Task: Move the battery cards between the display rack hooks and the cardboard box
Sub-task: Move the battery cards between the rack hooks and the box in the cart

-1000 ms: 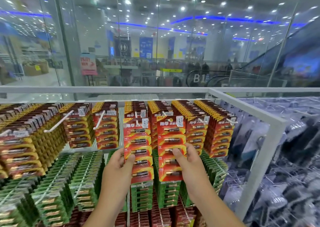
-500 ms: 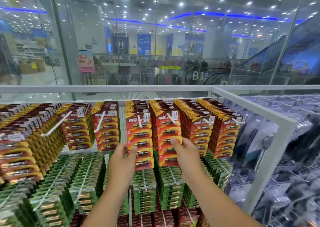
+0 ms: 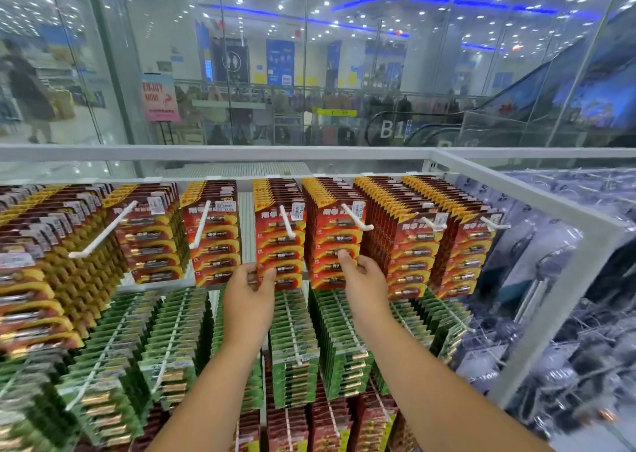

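- Gripping the bottom edge of a stack of red battery cards point(image 3: 279, 245), the left hand point(image 3: 249, 300) has its thumb on the front face and its other fingers curled behind; the stack hangs on a white hook point(image 3: 287, 222) in the top row of the display rack point(image 3: 557, 210).
- The right hand point(image 3: 364, 284) pinches the lower part of the neighbouring red stack point(image 3: 335, 245), thumb in front, fingers wrapped round the right edge; that stack hangs on its own hook point(image 3: 356, 218).
- No cardboard box shows in this view, so where the cards come from or go to cannot be told.
- Risk, as I judge it: both grips sit low on the cards, well below the hang holes. If the hands pull or push from there, the cards could tilt and jam on the upturned hook tips, or tear at the holes.
- Each hand holds several cards at once. A loose pinch could let the rear ones fan out and drop onto the green battery cards point(image 3: 292, 348) below.
- The stacks hang just beside each other and beside the stack to the right point(image 3: 409, 245). A sideways swing could snag a neighbour's edge or knock its cards askew.
- With both hands working at once, attention is split; one stack could slip off its hook unnoticed.
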Motion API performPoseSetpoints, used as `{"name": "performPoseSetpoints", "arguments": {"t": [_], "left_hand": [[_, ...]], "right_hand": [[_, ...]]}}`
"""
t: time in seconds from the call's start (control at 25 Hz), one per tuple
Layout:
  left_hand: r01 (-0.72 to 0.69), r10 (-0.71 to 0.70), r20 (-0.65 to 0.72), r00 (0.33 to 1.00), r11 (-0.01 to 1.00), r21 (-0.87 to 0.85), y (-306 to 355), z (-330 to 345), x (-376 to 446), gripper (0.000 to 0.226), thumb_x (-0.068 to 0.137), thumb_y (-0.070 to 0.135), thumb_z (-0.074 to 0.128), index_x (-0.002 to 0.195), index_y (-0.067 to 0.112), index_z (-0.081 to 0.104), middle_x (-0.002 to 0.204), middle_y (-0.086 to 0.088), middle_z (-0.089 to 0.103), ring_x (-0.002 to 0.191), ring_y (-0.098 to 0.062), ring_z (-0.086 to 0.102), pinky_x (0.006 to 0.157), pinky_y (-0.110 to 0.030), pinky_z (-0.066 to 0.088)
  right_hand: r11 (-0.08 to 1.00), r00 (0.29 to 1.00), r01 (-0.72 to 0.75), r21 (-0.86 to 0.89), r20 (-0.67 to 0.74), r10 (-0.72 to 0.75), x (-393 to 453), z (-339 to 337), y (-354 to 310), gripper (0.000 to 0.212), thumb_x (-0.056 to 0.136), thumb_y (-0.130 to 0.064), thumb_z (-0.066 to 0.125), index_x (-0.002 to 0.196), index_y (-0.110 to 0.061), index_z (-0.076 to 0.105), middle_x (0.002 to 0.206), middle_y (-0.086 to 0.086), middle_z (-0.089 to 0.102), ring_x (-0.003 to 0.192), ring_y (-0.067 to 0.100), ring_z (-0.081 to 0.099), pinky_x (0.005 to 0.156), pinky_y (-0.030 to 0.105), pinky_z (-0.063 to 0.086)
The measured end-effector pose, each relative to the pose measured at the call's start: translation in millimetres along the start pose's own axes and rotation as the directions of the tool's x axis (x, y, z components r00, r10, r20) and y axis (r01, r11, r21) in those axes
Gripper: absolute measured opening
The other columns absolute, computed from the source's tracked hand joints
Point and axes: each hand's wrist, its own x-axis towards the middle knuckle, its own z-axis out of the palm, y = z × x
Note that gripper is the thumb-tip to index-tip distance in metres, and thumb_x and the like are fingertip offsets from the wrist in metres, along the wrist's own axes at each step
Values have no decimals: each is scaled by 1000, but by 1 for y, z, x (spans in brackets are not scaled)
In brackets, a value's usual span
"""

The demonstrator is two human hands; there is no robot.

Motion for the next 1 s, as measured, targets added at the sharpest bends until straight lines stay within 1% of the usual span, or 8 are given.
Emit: {"name": "performPoseSetpoints", "arguments": {"t": [0.2,0.28,0.4,0.48,0.56,0.68,0.84,1.0], "left_hand": [[43,-46,35,998,994,97,-20,-9,-31,71,94,50,70,152,20,43,151,-1,49,133,-24,52,109,-46,48],[37,-46,94,995,994,101,-21,-7,-51,70,94,52,69,153,24,42,152,3,48,134,-21,52,108,-44,48],[0,-17,164,986,995,99,-17,4,-82,67,94,55,66,150,27,44,149,7,49,128,-18,54,101,-41,50],[-13,-7,208,978,996,93,-10,20,-104,63,96,53,65,150,27,45,146,9,51,124,-17,56,96,-38,49],[-21,1,280,960,997,71,-9,41,-126,59,97,50,65,148,27,47,143,12,52,120,-15,57,94,-36,48],[-40,11,404,915,997,65,-16,89,-163,47,97,47,66,138,29,51,137,12,56,112,-10,58,91,-32,45],[-30,-37,536,843,993,115,-33,168,-221,47,93,42,74,132,22,57,126,5,62,100,-13,64,90,-36,53],[-14,-139,639,756,973,229,-70,258,-294,49,86,46,79,125,23,60,119,-2,69,95,-20,69,83,-37,55]], "right_hand": [[999,998,30,-29,59,-29,-27,-10,15,58,96,-52,66,145,-24,53,132,-18,59,128,12,54,104,36,46],[999,997,3,-48,74,1,-44,-21,15,60,99,-48,64,151,-24,45,132,-18,55,127,11,51,103,34,42],[995,994,-42,-93,92,51,-61,-51,24,69,99,-52,63,158,-26,37,158,-10,42,143,18,44,108,37,40],[996,996,-49,-76,71,55,-73,-82,35,65,99,-51,62,156,-28,41,154,-11,46,136,15,48,104,33,40],[995,997,-74,-64,4,75,-80,-124,51,60,98,-51,64,151,-29,46,142,-14,52,127,12,52,105,35,42],[993,984,-120,-15,-133,117,-91,-200,83,59,97,-49,67,149,-25,51,145,-11,55,130,15,56,108,40,47],[970,911,-238,56,-332,243,-107,-300,136,51,98,-39,69,140,-13,57,138,3,63,116,21,63,91,34,53],[908,792,-408,99,-456,406,-134,-398,196,36,99,-40,66,124,-16,55,124,2,61,112,18,58,107,41,46]]}}
